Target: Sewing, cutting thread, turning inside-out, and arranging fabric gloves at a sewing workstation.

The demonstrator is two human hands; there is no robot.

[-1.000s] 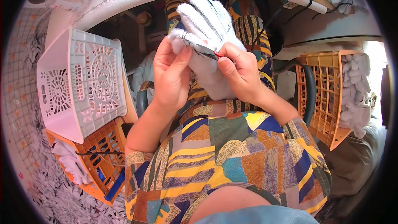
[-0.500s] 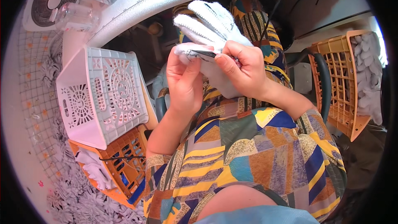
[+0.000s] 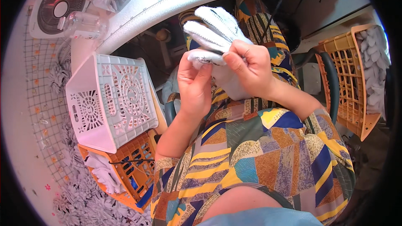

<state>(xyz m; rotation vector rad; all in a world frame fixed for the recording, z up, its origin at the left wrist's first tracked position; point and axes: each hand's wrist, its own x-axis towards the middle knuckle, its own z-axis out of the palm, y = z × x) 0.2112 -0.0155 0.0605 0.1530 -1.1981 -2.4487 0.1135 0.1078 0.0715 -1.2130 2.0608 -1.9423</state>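
I hold a white knitted glove (image 3: 217,31) over my lap, its fingers pointing up and away from me. My left hand (image 3: 193,84) pinches the glove's lower left edge, thumb on top. My right hand (image 3: 248,68) grips the same edge from the right, fingers curled over the cloth. A dark thread or line runs along the glove's edge between my thumbs. Under both hands lies my patterned, many-coloured garment (image 3: 268,150).
A white lattice basket (image 3: 109,100) lies tipped at my left, above an orange basket (image 3: 130,171) with white cloth in it. Another orange basket (image 3: 351,79) of white gloves stands at my right. A white curved table edge (image 3: 167,4) runs ahead, with a fan (image 3: 58,6) at the far left.
The view has shifted, so the baskets and table sit further right and lower. My hands have closed tighter together on the glove's edge, the right fingers now curled over it.
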